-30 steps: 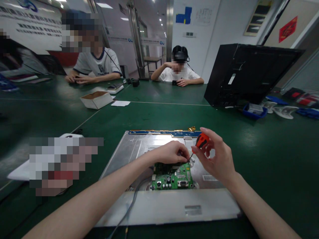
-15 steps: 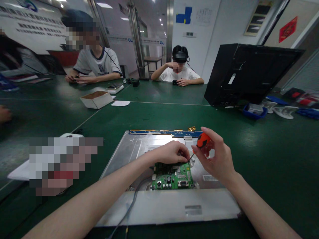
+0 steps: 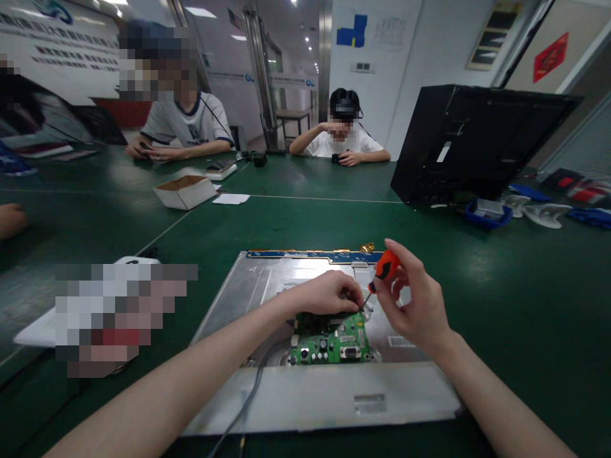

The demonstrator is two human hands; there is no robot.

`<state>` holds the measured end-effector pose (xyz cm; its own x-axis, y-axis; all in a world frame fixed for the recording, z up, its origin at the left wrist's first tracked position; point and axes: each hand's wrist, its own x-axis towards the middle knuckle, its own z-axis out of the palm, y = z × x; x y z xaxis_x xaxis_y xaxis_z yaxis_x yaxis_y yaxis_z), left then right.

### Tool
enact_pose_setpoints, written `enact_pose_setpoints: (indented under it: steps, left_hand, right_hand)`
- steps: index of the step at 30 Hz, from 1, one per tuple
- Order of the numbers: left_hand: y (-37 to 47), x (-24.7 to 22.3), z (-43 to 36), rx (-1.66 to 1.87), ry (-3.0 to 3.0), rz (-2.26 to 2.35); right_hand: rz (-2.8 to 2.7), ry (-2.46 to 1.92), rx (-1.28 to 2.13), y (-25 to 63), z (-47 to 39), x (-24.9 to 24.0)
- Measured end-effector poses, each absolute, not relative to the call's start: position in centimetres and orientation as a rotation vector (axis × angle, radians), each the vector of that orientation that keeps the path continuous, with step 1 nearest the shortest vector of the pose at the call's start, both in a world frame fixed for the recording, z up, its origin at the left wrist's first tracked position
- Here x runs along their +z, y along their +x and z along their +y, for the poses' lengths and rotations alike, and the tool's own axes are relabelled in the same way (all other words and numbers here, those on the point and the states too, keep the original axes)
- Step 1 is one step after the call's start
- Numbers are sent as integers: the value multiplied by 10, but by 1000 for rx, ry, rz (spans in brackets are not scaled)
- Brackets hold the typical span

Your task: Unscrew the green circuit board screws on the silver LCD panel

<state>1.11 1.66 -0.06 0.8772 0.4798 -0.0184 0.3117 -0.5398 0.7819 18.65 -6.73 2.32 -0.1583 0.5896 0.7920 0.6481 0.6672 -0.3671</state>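
A green circuit board lies on a silver metal panel. My right hand holds a red and black screwdriver at a slant, its tip down at the board's upper right corner. Beside that tip are the fingertips of my left hand, bent together over the board's top edge; whatever they pinch is too small to make out. A blue strip board runs along the panel's far edge, and a grey cable curves down from the board's left side.
A black monitor stands at the back right, with a blue tray below it. An open white box and a paper lie at the back left. Two people sit across the green table; another person's hand shows at the left edge.
The fingers of my right hand have shifted on the screwdriver, and its handle has moved slightly up and left. My left hand has stayed in place.
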Motion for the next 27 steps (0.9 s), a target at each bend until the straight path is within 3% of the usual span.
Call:
enact_pose_setpoints:
  steps: [27]
  left_hand:
    - [11, -1, 17, 246, 2175, 571]
  right_hand:
    - [-1829, -972, -78, 187, -65, 22]
